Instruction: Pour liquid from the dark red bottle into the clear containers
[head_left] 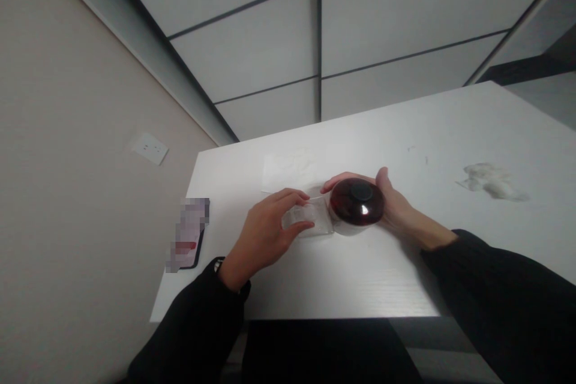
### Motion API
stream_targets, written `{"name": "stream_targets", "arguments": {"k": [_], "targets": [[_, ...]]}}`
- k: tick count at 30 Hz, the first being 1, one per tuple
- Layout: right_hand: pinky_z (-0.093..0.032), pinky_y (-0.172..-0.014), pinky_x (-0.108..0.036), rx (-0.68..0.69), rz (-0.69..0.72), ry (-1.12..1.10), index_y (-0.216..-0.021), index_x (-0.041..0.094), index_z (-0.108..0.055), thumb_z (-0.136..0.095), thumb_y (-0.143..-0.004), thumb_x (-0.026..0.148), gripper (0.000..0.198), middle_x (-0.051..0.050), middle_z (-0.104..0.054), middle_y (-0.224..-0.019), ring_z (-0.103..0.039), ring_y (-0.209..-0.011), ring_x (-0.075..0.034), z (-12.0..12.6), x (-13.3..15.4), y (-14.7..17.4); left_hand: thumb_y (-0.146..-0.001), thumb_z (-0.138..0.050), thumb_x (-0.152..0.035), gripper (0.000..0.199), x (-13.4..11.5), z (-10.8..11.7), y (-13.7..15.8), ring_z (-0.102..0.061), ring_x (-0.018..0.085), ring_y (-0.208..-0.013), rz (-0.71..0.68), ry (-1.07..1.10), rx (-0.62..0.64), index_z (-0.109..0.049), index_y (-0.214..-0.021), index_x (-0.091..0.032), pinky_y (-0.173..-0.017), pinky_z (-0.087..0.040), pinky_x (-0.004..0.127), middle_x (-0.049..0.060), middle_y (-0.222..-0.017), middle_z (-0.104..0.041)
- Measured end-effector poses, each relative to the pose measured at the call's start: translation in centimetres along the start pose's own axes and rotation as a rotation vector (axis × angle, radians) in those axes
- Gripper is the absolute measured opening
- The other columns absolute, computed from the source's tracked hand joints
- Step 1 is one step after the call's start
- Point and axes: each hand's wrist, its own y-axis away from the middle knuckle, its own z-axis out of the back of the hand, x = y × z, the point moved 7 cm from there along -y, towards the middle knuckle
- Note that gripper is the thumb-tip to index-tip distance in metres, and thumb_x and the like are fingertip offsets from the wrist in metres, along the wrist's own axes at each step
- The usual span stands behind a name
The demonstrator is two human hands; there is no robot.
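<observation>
My left hand (274,228) curls its thumb and fingers around a clear, see-through container (320,216) on the white table. Right beside it stands a round jar (351,228) with a dark red, shiny domed lid (344,201) and a black knob on top. My right hand (396,204) wraps round the jar from its far right side, thumb pointing up and fingers reaching behind it. The jar's lower part looks pale or clear. The jar and the clear container stand very close together; whether they touch I cannot tell.
A phone (191,234) lies at the left edge of the white table (360,288). Crumpled white tissue-like material (490,181) lies on the right. A pale flat sheet (288,169) lies behind my left hand. A wall socket (152,148) is at left; panelled doors (252,60) stand behind.
</observation>
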Motion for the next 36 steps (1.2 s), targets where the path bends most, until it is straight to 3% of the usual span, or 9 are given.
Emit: {"name": "stream_targets", "arguments": {"k": [5, 7, 10, 15, 18, 21, 29, 36], "targets": [[-0.060, -0.095, -0.044, 0.000, 0.010, 0.007, -0.104, 0.024, -0.076, -0.040, -0.087, 0.096, 0.083, -0.009, -0.078, -0.107, -0.075, -0.098, -0.026, 0.3, 0.0, -0.1, -0.094, -0.080, -0.033, 0.028, -0.1, 0.0, -0.1, -0.072, 0.029, -0.120, -0.022, -0.106, 0.046, -0.069, -0.119, -0.025, -0.106, -0.057, 0.051, 0.007, -0.131, -0.076], [-0.061, -0.095, -0.044, -0.025, 0.021, -0.001, -0.105, 0.024, -0.076, -0.045, -0.086, 0.096, 0.081, -0.009, -0.078, -0.108, -0.075, -0.099, -0.026, 0.6, 0.2, 0.0, -0.088, -0.086, -0.047, 0.051, -0.4, 0.6, 0.2, -0.068, 0.034, -0.130, -0.075, -0.158, 0.032, -0.067, -0.131, -0.027, -0.117, -0.049, 0.061, 0.010, -0.139, -0.072], [-0.059, -0.103, -0.045, -0.087, 0.067, 0.018, -0.107, 0.027, -0.078, -0.045, -0.085, 0.096, 0.080, -0.009, -0.078, -0.117, -0.074, -0.111, -0.029, 1.3, 0.8, 0.1, -0.075, -0.091, -0.063, 0.094, 0.1, 2.0, 1.2, -0.052, 0.039, -0.149, -0.099, -0.143, -0.014, -0.050, -0.154, -0.031, -0.130, -0.030, 0.069, 0.015, -0.157, -0.058], [-0.052, -0.115, -0.051, 0.006, 0.200, 0.128, -0.119, 0.030, -0.078, -0.052, -0.072, 0.102, 0.089, -0.011, -0.076, -0.130, -0.069, -0.127, -0.034, 1.4, 1.7, 0.4, -0.072, -0.096, -0.054, 0.113, 4.2, 1.6, 3.4, -0.049, 0.038, -0.153, 0.014, 0.141, 0.051, -0.034, -0.164, -0.030, -0.130, -0.035, 0.064, 0.019, -0.167, -0.046], [-0.048, -0.117, -0.052, 0.123, 0.166, 0.175, -0.137, 0.032, -0.069, -0.073, -0.072, 0.089, 0.087, -0.012, -0.072, -0.140, -0.066, -0.135, -0.034, 1.2, 1.2, 0.6, -0.075, -0.095, -0.050, 0.100, 6.6, 0.2, 4.0, -0.052, 0.037, -0.150, 0.087, 0.272, 0.055, -0.044, -0.158, -0.027, -0.130, -0.035, 0.063, 0.018, -0.160, -0.053], [-0.050, -0.114, -0.050, 0.224, 0.103, 0.167, -0.147, 0.035, -0.060, -0.083, -0.074, 0.077, 0.087, -0.011, -0.068, -0.147, -0.065, -0.135, -0.031, 1.1, 0.7, 0.8, -0.079, -0.093, -0.047, 0.080, 7.3, -0.6, 4.0, -0.053, 0.035, -0.147, 0.078, 0.318, 0.031, -0.055, -0.145, -0.024, -0.129, -0.036, 0.061, 0.016, -0.152, -0.058], [-0.052, -0.112, -0.051, 0.281, 0.042, 0.177, -0.137, 0.029, -0.068, -0.086, -0.072, 0.075, 0.082, -0.014, -0.067, -0.146, -0.065, -0.133, -0.034, 1.4, -0.1, 0.5, -0.079, -0.092, -0.049, 0.082, 6.9, -0.5, 4.2, -0.050, 0.037, -0.149, 0.023, 0.368, 0.005, -0.051, -0.146, -0.025, -0.128, -0.037, 0.060, 0.018, -0.155, -0.054], [-0.053, -0.107, -0.048, 0.247, 0.068, 0.206, -0.133, 0.030, -0.070, -0.081, -0.074, 0.079, 0.078, -0.013, -0.068, -0.142, -0.066, -0.129, -0.033, 1.5, -0.2, 0.5, -0.089, -0.081, -0.048, 0.041, 6.5, -0.6, 4.2, -0.049, 0.035, -0.148, 0.007, 0.407, 0.033, -0.067, -0.122, -0.026, -0.127, -0.038, 0.060, 0.014, -0.145, -0.058]]}}
